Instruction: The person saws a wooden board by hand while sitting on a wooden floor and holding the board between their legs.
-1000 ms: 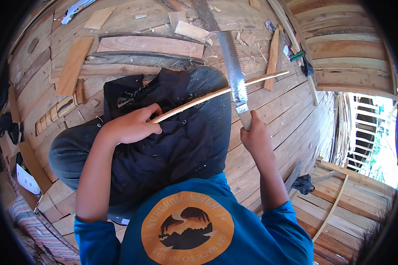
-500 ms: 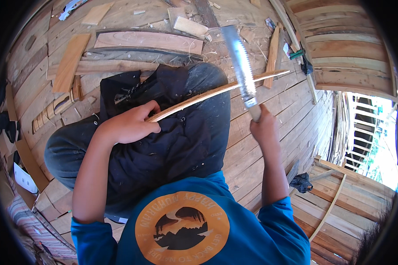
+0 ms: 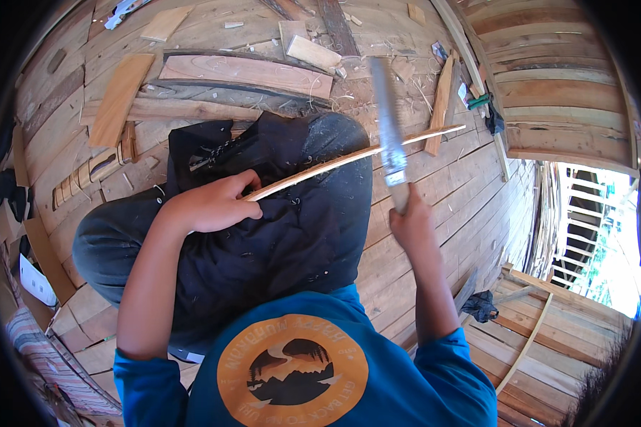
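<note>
Clock = pic face, 12 away from the wearer. Blue shirt [image 3: 420, 384] at 6, dark-clad lap [image 3: 292, 235] just above. L hand [image 3: 210, 204], approx. 9 o'c, has thumb & fingers pinched round the near end of a thin wood strip [image 3: 313, 173]; how much sits under the palm, can't tell. Strip lies btwn 2 & 3 o'c from that grip, long axis same way, crossing the knee [image 3: 342, 133] at 12 w/ its tip beyond. R hand [image 3: 413, 220], approx. 3 o'c, is wrapped round the handle [image 3: 401, 198] of a saw [image 3: 394, 167]. Key bit: blade [image 3: 386, 107] points just shy of 12, so steeply across the strip's axis, just past the knee; R hand's the nearer one to that crossing. Blade's in front of strip in this view; contact can't be confirmed, esp. w/ blur.

Vs. half a sec ago: R hand & handle a bit further left, blade swung slightly clockwise, crossing a little further from strip tip; L pinch unchanged.

Farther: narrow plank [image 3: 443, 99] btwn 1 & 2, pale plank [image 3: 121, 99] at 10, reddish board [image 3: 242, 73] at 11, slatted panel [image 3: 555, 92] at 2.
</note>
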Tool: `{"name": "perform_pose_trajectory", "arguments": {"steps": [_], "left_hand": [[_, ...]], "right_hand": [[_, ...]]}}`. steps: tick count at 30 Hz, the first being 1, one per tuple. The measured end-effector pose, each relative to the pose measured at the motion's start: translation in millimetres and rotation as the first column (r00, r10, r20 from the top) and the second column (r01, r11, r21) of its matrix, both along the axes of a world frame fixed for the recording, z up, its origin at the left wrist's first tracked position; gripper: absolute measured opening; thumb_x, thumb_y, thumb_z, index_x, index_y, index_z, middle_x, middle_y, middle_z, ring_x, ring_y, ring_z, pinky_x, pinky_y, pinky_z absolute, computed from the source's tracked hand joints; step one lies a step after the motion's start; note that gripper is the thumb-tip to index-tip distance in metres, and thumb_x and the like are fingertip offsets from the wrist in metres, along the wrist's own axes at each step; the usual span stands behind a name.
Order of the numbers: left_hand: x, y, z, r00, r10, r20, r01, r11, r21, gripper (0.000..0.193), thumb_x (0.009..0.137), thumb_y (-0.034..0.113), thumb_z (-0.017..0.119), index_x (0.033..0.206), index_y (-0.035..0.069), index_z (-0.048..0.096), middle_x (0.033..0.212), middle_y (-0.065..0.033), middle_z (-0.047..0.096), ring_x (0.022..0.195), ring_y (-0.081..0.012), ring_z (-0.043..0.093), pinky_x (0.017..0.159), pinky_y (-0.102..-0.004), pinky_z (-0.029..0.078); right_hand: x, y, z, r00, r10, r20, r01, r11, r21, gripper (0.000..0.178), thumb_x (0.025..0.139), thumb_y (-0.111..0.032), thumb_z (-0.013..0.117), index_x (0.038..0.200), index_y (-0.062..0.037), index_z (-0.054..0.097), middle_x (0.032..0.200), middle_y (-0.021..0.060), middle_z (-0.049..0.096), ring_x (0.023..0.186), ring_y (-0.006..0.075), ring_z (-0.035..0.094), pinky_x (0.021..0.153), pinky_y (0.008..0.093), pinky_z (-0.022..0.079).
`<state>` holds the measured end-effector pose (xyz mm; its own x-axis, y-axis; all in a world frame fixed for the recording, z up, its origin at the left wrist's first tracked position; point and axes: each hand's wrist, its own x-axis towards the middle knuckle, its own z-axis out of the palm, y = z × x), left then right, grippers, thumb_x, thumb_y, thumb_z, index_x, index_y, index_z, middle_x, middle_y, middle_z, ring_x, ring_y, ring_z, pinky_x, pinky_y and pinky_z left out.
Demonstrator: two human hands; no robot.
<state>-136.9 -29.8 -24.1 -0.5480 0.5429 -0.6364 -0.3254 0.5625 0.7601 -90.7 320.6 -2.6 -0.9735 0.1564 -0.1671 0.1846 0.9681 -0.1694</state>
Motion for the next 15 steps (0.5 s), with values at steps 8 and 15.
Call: {"name": "perform_pose_trajectory", "arguments": {"steps": [8,15], "left_hand": [[1.7,-3.4,0.1,0.999,-0.002,0.034,0.003,1.0,-0.009,0.048,0.08,0.028,0.062,0.121,0.006,0.05,0.086,-0.0097,0.062,0.077,-0.0181,0.057,0.073,-0.0309,0.044],[5.6,-4.9,-12.8,0.999,0.01,-0.041,-0.01,1.0,0.002,0.048,0.08,0.027,0.062,0.122,0.007,0.05,0.083,-0.0078,0.061,0.073,-0.0155,0.056,0.069,-0.0302,0.043]], "right_hand": [[-12.1,20.9,4.3,0.997,-0.08,-0.01,0.08,0.995,0.058,0.05,0.076,-0.008,0.062,0.124,-0.0001,0.049,0.085,0.0316,0.064,0.084,0.0474,0.064,0.073,0.0529,0.052],[-7.0,-10.1,15.5,0.989,0.01,0.146,-0.019,0.998,0.056,0.05,0.076,-0.006,0.061,0.124,0.0028,0.049,0.084,0.0308,0.065,0.083,0.0475,0.064,0.074,0.0523,0.052]]}}
